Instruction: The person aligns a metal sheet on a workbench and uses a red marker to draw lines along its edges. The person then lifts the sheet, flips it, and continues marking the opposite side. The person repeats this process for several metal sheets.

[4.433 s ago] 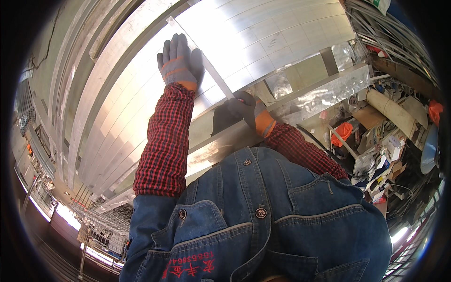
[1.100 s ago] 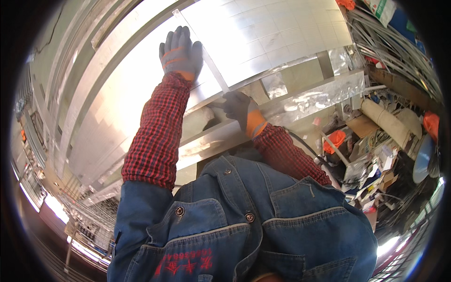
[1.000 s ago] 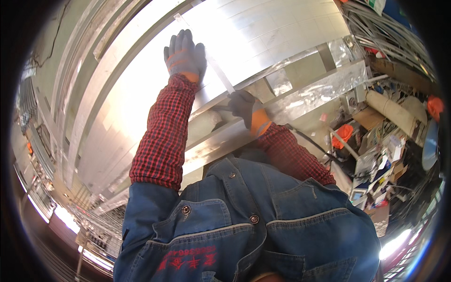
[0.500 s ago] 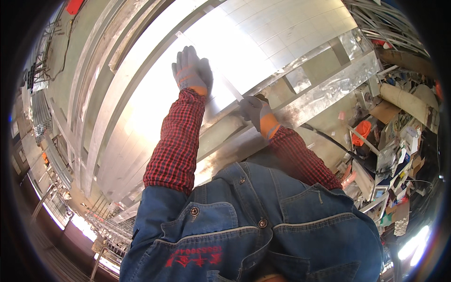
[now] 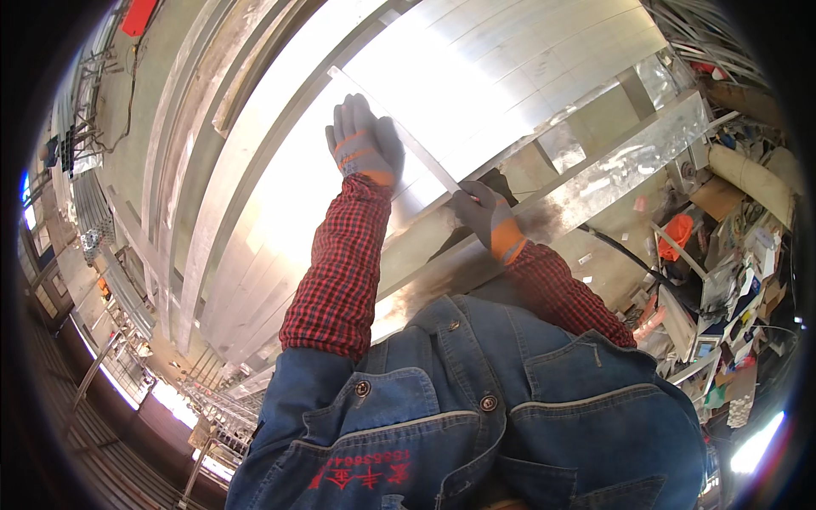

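My left hand [image 5: 364, 144], in a grey glove with an orange cuff, lies flat on a shiny silver metal panel [image 5: 552, 51] with its fingers stretched out. Just right of it, a long narrow flat metal strip [image 5: 416, 149] slants across the panel. My right hand [image 5: 486, 219], gloved the same way, is closed around the strip's near end by the panel's edge. A dark ragged piece [image 5: 501, 184] shows behind the right fingers, its kind unclear.
Long metal bars [image 5: 225, 161] run along the panel's left side. Near me, a scuffed silver beam [image 5: 625, 157] crosses beneath open frame gaps. Scraps and an orange cloth-like thing [image 5: 676, 236] litter the right side, with a black cable [image 5: 616, 246] close by.
The whole view has shifted, so panel, hands and strip sit a little farther right and lower. My left hand stays flat and my right hand keeps hold of the strip's end.
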Demonstrator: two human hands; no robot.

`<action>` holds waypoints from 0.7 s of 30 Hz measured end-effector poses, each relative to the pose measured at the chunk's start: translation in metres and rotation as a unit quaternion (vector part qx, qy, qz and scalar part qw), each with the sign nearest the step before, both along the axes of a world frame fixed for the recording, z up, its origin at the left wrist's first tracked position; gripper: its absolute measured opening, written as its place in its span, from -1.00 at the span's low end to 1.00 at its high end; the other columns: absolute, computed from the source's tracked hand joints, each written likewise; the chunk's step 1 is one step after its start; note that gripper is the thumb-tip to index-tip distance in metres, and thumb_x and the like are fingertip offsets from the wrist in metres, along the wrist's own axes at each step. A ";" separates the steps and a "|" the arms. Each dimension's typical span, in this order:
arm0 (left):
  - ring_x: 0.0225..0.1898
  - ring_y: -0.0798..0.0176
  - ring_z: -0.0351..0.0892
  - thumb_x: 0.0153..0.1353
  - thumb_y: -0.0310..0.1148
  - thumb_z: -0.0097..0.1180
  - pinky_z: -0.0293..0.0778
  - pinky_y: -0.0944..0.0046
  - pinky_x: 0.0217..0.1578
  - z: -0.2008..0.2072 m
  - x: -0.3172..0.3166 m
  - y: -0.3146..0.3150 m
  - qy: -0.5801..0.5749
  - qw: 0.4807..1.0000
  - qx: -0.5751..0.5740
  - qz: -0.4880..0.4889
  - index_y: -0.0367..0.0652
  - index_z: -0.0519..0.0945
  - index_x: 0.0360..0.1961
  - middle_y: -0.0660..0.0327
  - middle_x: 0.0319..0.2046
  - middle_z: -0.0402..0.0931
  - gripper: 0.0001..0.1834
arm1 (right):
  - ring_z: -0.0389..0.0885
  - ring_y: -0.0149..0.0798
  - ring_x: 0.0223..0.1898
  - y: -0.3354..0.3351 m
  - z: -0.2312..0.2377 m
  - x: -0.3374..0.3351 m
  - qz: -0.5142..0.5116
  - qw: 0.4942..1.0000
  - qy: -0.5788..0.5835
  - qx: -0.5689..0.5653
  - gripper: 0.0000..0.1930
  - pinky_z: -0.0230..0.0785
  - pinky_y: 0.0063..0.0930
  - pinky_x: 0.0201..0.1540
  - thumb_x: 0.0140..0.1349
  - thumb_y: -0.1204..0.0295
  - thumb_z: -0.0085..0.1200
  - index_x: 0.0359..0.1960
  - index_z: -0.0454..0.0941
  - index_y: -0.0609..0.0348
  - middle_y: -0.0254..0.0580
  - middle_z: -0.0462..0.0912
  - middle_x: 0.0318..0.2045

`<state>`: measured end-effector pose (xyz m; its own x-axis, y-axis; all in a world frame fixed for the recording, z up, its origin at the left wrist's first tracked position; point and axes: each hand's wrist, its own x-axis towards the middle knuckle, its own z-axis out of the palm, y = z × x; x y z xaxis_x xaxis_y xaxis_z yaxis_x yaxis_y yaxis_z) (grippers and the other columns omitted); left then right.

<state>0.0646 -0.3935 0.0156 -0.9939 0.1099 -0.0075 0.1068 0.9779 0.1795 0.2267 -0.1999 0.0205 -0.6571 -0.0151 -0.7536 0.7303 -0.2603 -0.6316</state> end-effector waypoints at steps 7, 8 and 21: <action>0.66 -0.28 0.19 0.56 -0.09 -0.02 0.00 -0.28 0.66 -0.007 0.002 -0.004 0.012 1.000 0.003 -0.007 -0.32 0.36 0.59 -0.18 0.60 0.32 -0.28 | 0.56 -0.50 -0.28 0.000 -0.012 0.005 0.003 1.000 -0.005 -0.013 -0.62 0.47 -0.51 -0.22 0.53 0.22 0.24 0.17 0.70 0.27 -0.38 0.66 -0.29; 0.66 -0.28 0.19 0.56 -0.08 -0.02 0.00 -0.28 0.66 -0.008 0.002 -0.004 0.008 1.000 -0.002 -0.005 -0.32 0.36 0.59 -0.18 0.60 0.32 -0.28 | 0.56 -0.51 -0.28 0.000 -0.012 0.005 -0.001 1.000 -0.006 -0.014 -0.63 0.47 -0.52 -0.22 0.53 0.23 0.24 0.16 0.70 0.27 -0.39 0.66 -0.29; 0.62 -0.35 0.22 0.55 -0.10 -0.02 0.05 -0.33 0.63 -0.003 0.000 -0.002 0.005 1.000 0.007 -0.013 -0.29 0.36 0.59 -0.20 0.58 0.34 -0.29 | 0.59 -0.52 -0.26 -0.002 -0.001 0.003 0.002 0.999 0.027 0.032 -0.69 0.53 -0.51 -0.19 0.52 0.29 0.27 0.11 0.72 0.27 -0.37 0.70 -0.26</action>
